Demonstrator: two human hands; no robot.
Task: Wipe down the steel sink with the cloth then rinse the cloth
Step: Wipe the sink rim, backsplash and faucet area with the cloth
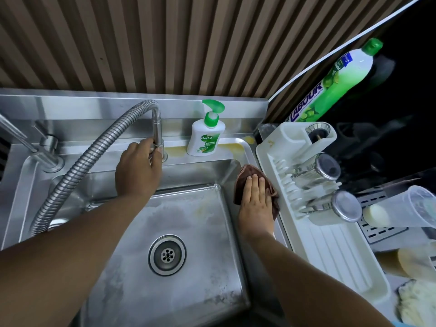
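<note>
The steel sink fills the middle of the head view, with a round drain in its basin and cloudy marks on the bottom. A brown cloth lies on the sink's right rim. My right hand presses flat on the cloth with straight fingers. My left hand grips the base of the flexible steel tap at the back rim, fingers curled round it. No water runs.
A Dettol soap pump bottle stands on the back ledge amid yellowish stains. A white dish rack with steel-lidded jars sits right of the sink. A green dish-liquid bottle leans behind it. A second tap is at left.
</note>
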